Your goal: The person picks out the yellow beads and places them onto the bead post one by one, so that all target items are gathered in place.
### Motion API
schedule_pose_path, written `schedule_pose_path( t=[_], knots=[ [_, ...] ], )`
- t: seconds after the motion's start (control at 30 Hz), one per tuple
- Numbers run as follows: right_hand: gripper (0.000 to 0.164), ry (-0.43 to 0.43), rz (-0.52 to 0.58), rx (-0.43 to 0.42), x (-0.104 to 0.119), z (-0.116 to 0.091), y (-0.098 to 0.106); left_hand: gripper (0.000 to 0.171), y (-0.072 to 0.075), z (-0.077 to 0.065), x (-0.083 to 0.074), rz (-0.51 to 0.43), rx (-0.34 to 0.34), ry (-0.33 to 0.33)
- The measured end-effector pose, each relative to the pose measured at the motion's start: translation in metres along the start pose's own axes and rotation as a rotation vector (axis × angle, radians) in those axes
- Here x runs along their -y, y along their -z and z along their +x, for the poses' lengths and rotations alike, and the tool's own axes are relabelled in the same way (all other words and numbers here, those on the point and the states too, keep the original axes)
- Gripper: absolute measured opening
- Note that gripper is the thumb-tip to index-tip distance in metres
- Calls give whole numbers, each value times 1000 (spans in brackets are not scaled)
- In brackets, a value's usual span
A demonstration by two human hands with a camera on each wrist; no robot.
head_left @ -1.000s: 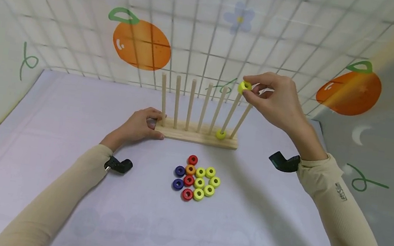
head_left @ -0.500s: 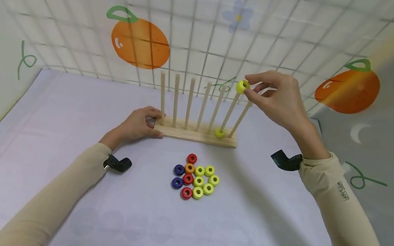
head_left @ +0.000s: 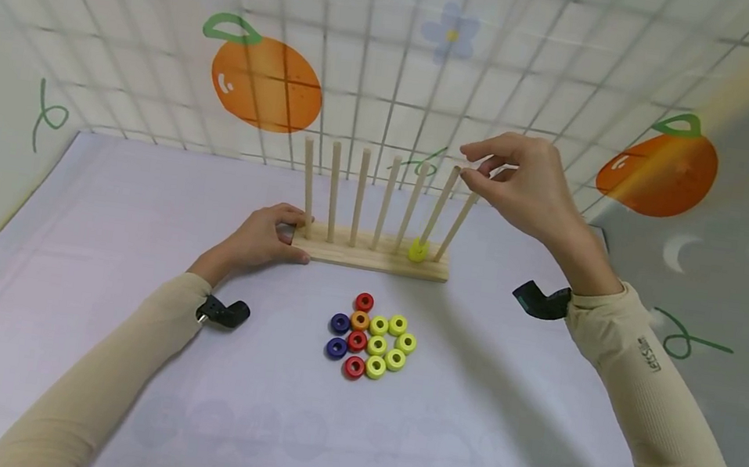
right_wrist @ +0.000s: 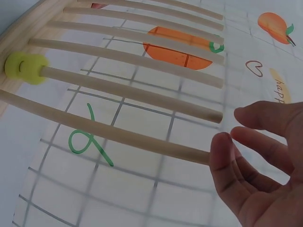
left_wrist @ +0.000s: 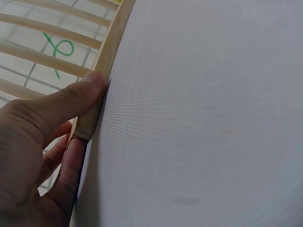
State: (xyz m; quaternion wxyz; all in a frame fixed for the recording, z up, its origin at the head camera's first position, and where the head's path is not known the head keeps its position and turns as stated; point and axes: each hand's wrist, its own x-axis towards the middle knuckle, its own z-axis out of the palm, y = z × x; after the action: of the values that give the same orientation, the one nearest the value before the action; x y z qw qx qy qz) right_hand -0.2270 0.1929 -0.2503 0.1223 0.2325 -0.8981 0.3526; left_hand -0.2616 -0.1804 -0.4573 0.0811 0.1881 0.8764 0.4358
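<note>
Wooden rack [head_left: 364, 258]: your left hand [head_left: 263, 236] grips its end edge. Your right hand [head_left: 526, 182], thumb and fingertip narrowly parted, is beside the peg tips [right_wrist: 214, 116], open space between it and two yellow rings [head_left: 418, 250] below.

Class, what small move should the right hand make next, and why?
Probably lower the right hand toward a loose yellow ring: it holds nothing, two stacked yellow rings already sit on one peg, and the left hand grips the rack.
</note>
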Motion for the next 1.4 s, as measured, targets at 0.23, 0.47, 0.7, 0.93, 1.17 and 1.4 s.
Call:
schedule_pose_path(
  t=[0.23,0.47,0.7,0.93,1.17,1.4],
  knots=[
    [19,-6,8,-3,1,-8,2,74,0,-1,-2,7,8,-6],
    [21,-21,19,-9,-5,-31,2,77,-1,0,1,9,16,9],
    [19,-43,24,-58,-18,-61,3,77,-2,0,0,7,19,9],
    [21,-58,57,-57,-39,-96,-11,76,-2,0,2,15,13,17],
    [24,-146,151,22,-55,-131,-38,76,0,0,1,13,10,14],
    [24,-221,210,84,-65,-156,-61,79,1,0,-2,12,26,4]
  ],
)
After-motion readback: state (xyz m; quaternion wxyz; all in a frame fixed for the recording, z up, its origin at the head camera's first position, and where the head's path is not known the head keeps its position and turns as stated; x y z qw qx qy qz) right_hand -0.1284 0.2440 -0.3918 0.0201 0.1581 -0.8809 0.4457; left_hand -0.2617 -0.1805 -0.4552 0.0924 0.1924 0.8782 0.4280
